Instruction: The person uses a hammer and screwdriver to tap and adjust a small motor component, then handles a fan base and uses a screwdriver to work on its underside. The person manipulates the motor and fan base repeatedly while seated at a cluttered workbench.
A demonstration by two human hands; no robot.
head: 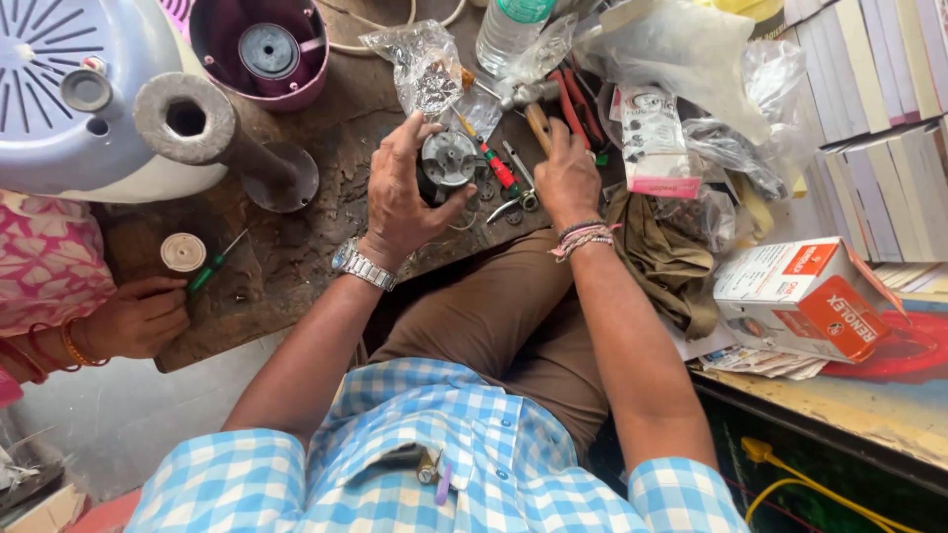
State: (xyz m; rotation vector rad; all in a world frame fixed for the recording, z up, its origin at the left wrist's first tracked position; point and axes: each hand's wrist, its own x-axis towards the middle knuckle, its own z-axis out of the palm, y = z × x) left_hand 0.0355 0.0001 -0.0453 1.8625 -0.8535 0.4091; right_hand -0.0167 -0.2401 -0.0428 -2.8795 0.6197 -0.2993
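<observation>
— What do we have in our left hand point(403, 190)?

— A small round motor point(446, 161), dark body with a silvery face turned up. We grip it: our thumb lies along its near side and our fingers point(420, 126) curl over the far side, so the motor sits between them, just above the worktop point(296, 247).

— And our right hand point(566, 178)?

— It rests just to the right of the motor, knuckles up, fingers closed around a wooden handle point(538, 126) that runs away from us to a metal hammer head point(523, 95). Between our two hands lie a screwdriver point(497, 166) with a red and green grip and a pair of pliers point(515, 202), both on the worktop near its front edge.

— Anything beyond?

— A crumpled clear bag point(427, 69) lies just past our left fingertips, and a plastic bottle point(510, 30) stands at the far edge. Toward the left, a grey metal stand point(212, 133) lies tilted beside a maroon bowl point(262, 49). At the left front corner another person's hand point(138, 318) rests close to a white disc point(183, 253) and a small green screwdriver point(212, 266).
</observation>
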